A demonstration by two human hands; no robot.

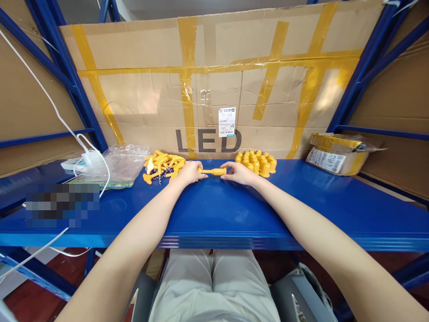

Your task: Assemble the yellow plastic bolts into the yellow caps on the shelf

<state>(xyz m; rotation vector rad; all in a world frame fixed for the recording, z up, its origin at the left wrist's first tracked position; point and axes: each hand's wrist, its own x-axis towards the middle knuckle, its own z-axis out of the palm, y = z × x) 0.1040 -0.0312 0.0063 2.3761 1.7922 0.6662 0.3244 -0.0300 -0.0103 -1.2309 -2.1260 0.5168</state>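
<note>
Above the blue shelf, my left hand (pixel 191 172) is closed on a yellow corkscrew (pixel 205 171), with its worm pointing right. The fingers of my right hand (pixel 241 173) pinch the wide end of a yellow ribbed plastic sleeve (pixel 219 171). Sleeve and corkscrew are in line and meet between my hands; how deep the worm sits inside is hidden. Behind my left hand lies a loose pile of yellow corkscrews (pixel 161 162) with bare metal spirals. Close behind my right hand, several yellow sleeves (pixel 265 168) stand upright in a group.
The blue shelf (pixel 214 210) ends at a cardboard sheet (pixel 147 107) marked LED. On the left are a clear plastic bag (pixel 125 161), a white cable (pixel 107 172) with a plug, and a pixelated object (pixel 62 203). An opened cardboard box (pixel 335 154) stands at right.
</note>
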